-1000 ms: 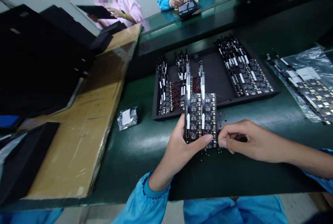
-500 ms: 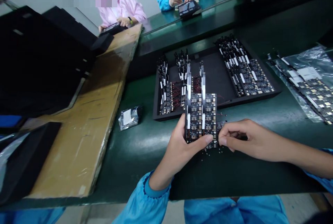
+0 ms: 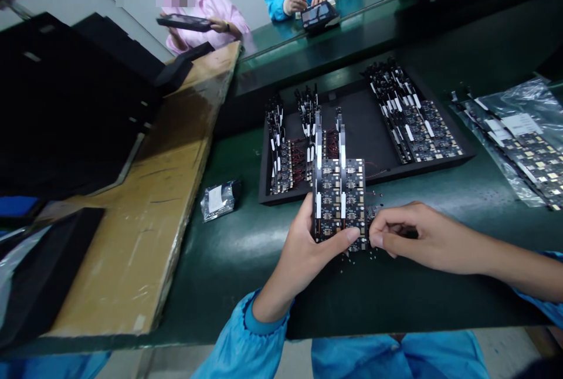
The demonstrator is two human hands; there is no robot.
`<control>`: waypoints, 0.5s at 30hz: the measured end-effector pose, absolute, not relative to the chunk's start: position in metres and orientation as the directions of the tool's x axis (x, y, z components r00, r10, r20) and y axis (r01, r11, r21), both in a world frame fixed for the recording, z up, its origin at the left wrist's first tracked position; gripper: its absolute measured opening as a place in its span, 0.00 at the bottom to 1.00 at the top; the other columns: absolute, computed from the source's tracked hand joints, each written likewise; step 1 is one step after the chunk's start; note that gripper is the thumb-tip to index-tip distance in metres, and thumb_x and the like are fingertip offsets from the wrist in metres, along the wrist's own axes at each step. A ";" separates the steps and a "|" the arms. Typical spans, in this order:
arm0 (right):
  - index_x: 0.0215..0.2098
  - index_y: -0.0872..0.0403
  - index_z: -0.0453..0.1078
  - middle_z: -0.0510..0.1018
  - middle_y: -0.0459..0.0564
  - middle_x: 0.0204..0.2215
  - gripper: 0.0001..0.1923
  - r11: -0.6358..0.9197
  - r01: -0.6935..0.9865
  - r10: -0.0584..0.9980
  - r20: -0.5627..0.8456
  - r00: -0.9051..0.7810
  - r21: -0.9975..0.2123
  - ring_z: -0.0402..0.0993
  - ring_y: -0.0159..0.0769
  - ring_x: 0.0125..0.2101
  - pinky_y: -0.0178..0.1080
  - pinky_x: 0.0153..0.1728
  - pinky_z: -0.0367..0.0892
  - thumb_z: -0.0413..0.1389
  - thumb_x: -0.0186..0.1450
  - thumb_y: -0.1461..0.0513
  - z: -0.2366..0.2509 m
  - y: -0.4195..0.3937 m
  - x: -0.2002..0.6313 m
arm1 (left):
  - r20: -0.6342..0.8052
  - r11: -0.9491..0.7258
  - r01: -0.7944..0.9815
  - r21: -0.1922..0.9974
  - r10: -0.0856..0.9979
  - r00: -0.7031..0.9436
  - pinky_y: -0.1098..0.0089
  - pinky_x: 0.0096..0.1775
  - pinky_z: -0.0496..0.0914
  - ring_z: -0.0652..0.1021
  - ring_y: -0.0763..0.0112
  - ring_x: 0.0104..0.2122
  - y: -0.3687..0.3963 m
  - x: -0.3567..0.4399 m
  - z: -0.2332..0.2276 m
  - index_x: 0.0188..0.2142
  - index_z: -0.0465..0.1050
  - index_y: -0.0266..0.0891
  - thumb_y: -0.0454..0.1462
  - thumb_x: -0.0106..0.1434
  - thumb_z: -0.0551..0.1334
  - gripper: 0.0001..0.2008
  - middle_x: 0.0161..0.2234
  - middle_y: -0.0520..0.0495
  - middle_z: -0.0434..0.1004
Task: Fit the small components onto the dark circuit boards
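Observation:
My left hand (image 3: 303, 253) grips a black panel of small circuit boards (image 3: 341, 198) by its lower left edge, thumb across the bottom. The panel stands over the green bench near the front edge of a black tray (image 3: 365, 127). My right hand (image 3: 417, 235) pinches at the panel's lower right corner, fingers closed on a small piece there; what it holds is too small to tell. Tiny dark bits lie on the bench under the panel.
The black tray holds several rows of circuit boards (image 3: 413, 115). A plastic bag with more boards (image 3: 523, 144) lies at the right. A small silver bag (image 3: 219, 199) sits left of the tray, beside a cardboard sheet (image 3: 149, 203) and black foam trays (image 3: 65, 103). Two people work across the bench.
My hands and the panel have barely moved. The person in pink across the bench has lifted a dark tray up again.

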State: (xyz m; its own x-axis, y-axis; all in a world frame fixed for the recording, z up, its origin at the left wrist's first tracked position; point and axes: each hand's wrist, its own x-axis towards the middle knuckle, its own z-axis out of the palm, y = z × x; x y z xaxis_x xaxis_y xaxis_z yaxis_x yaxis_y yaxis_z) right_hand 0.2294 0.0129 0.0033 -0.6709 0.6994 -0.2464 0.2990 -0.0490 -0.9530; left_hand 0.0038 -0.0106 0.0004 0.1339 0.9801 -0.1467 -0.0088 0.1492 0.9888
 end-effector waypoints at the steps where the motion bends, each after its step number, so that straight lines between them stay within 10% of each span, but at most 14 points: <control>1: 0.33 0.49 0.72 0.73 0.41 0.23 0.09 -0.049 0.299 0.699 -0.247 -0.671 -0.953 0.66 0.31 0.24 0.33 0.24 0.58 0.54 0.69 0.56 0.003 0.013 0.229 | -0.145 0.148 -0.009 0.989 0.980 0.134 0.64 0.39 0.79 0.84 0.52 0.40 -0.011 0.004 0.000 0.51 0.75 0.45 0.28 0.54 0.75 0.26 0.42 0.45 0.87; 15: 0.33 0.49 0.73 0.75 0.40 0.23 0.08 -0.063 0.304 0.704 -0.258 -0.662 -0.951 0.66 0.30 0.23 0.33 0.23 0.58 0.55 0.68 0.58 0.003 0.012 0.229 | -0.129 0.129 0.011 0.992 0.984 0.121 0.62 0.40 0.80 0.85 0.51 0.40 -0.010 0.004 -0.001 0.52 0.75 0.44 0.28 0.53 0.75 0.27 0.43 0.45 0.87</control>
State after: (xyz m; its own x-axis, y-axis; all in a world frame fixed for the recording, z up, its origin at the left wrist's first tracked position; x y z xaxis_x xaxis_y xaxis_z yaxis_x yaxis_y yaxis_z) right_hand 0.2293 0.0123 0.0029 -0.6616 0.7042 -0.2578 0.3035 -0.0629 -0.9508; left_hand 0.0043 -0.0105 -0.0005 0.1215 0.9841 -0.1293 0.0109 0.1290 0.9916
